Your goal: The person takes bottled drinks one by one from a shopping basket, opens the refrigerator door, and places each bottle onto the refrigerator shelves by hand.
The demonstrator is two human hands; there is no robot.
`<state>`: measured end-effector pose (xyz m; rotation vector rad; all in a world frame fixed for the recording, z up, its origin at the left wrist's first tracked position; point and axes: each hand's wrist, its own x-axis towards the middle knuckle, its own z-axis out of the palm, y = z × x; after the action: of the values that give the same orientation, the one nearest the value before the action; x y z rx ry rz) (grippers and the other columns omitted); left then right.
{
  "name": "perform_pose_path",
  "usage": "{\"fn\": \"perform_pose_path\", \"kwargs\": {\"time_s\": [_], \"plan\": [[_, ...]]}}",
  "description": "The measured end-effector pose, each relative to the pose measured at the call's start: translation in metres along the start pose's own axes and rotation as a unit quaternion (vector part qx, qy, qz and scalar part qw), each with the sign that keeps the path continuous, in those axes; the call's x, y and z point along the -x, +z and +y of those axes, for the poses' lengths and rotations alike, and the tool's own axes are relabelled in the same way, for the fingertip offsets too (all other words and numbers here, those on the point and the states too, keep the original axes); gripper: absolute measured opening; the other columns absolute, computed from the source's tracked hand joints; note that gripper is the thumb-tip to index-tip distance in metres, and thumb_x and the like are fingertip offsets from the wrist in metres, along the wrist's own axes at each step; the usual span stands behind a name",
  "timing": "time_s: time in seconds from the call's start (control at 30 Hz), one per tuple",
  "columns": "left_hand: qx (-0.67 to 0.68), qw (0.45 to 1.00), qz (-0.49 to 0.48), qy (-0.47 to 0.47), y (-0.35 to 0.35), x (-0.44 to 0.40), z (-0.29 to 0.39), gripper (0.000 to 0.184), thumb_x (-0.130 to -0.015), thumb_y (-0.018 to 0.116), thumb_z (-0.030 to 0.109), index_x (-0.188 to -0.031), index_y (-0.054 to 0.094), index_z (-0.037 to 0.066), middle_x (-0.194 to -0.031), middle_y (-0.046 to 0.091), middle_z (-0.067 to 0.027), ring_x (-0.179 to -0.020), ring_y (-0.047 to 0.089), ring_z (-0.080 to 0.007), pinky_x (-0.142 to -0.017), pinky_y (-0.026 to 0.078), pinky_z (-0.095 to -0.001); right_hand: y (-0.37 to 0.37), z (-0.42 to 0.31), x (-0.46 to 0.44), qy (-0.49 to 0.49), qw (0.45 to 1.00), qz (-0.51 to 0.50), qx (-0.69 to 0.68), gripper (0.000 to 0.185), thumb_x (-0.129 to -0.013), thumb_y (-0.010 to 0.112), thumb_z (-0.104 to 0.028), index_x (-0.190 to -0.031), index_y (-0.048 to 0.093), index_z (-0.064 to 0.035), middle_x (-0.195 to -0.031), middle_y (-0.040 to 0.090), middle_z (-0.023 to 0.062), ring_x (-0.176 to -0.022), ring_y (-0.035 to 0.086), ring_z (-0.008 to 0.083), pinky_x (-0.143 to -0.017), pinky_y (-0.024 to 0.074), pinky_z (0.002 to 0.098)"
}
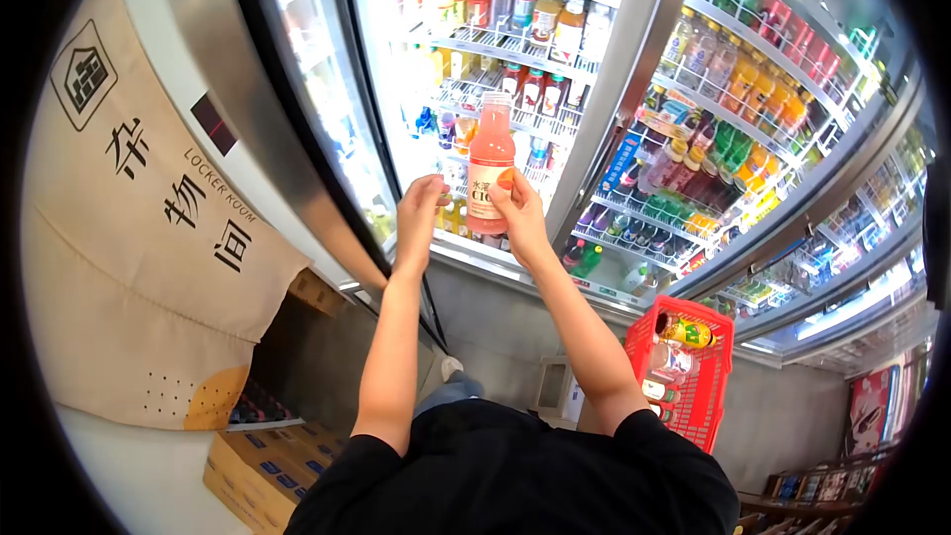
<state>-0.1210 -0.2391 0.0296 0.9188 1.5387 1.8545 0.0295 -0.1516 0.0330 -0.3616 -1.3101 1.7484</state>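
Note:
A bottle of pink drink [491,154] with a pale label stands upright in front of the open fridge. My right hand [522,218] is closed around its lower right side, thumb across the label. Just left of the bottle is my left hand [420,213], its fingers loosely bent and apart, with a small gap to the bottle. Nothing shows in that hand. Behind the bottle, fridge shelves [466,89] carry rows of drinks; the bottle covers part of them.
The opened fridge door [267,129] stands at my left, beside a beige curtain [129,267]. More glass-fronted fridges are to the right. A red shopping basket [718,367] with several bottles sits low at my right. Cardboard boxes [253,476] lie at lower left.

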Motion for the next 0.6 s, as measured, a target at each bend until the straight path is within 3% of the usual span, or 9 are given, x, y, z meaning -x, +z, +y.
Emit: {"fn": "perform_pose_path", "kwargs": {"time_s": [0.3,0.37,0.43,0.53,0.6], "plan": [[-0.029,0.999,-0.001,-0.025,-0.1,-0.02,0.011,0.039,-0.098,0.061,0.035,-0.126,0.063,0.007,-0.111,0.069,-0.0067,-0.097,0.064,-0.0146,-0.087,0.047,-0.0297,0.032,0.049,-0.033,0.073,0.994,-0.043,-0.069,0.053,-0.097,0.066,-0.015,-0.142,0.045,0.0011,-0.129,0.061,0.0085,-0.115,0.059,0.0136,-0.099,0.0478,0.0307],[-0.102,0.991,-0.078,-0.03,-0.097,-0.037,0.015,0.047,-0.099,0.059,0.038,-0.135,0.057,0.008,-0.117,0.066,-0.0086,-0.105,0.063,-0.0166,-0.091,0.047,-0.0323,0.05,0.056,-0.047,0.066,0.994,-0.056,-0.072,0.052,-0.097,0.066,-0.015,-0.141,0.045,0.0013,-0.129,0.062,0.0086,-0.115,0.06,0.0137,-0.099,0.0481,0.0306],[-0.087,0.986,-0.141,-0.032,-0.096,-0.054,0.024,0.053,-0.098,0.063,0.033,-0.143,0.051,0.007,-0.125,0.062,-0.0097,-0.108,0.062,-0.0186,-0.093,0.049,-0.0343,0.067,0.058,-0.064,0.077,0.993,-0.064,-0.055,0.051,-0.097,0.066,-0.015,-0.14,0.046,0.0019,-0.128,0.062,0.0087,-0.114,0.06,0.0138,-0.098,0.0484,0.0302],[-0.044,0.989,-0.14,-0.02,-0.1,-0.081,0.025,0.061,-0.095,0.069,0.025,-0.147,0.046,0.003,-0.126,0.059,-0.0073,-0.097,0.061,-0.0137,-0.086,0.049,-0.0307,0.082,0.063,-0.09,0.067,0.993,-0.086,-0.04,0.052,-0.099,0.063,-0.018,-0.143,0.044,0.0006,-0.131,0.06,0.0093,-0.117,0.059,0.0148,-0.101,0.0467,0.0313],[-0.05,0.985,-0.167,-0.014,-0.111,-0.102,0.027,0.067,-0.095,0.068,0.025,-0.153,0.038,0.009,-0.134,0.055,-0.0081,-0.11,0.06,-0.0182,-0.097,0.048,-0.0355,0.087,0.065,-0.108,0.07,0.991,-0.11,-0.024,0.054,-0.1,0.057,-0.016,-0.149,0.037,-0.0012,-0.137,0.056,0.0109,-0.124,0.055,0.0175,-0.106,0.0426,0.0335]]}}
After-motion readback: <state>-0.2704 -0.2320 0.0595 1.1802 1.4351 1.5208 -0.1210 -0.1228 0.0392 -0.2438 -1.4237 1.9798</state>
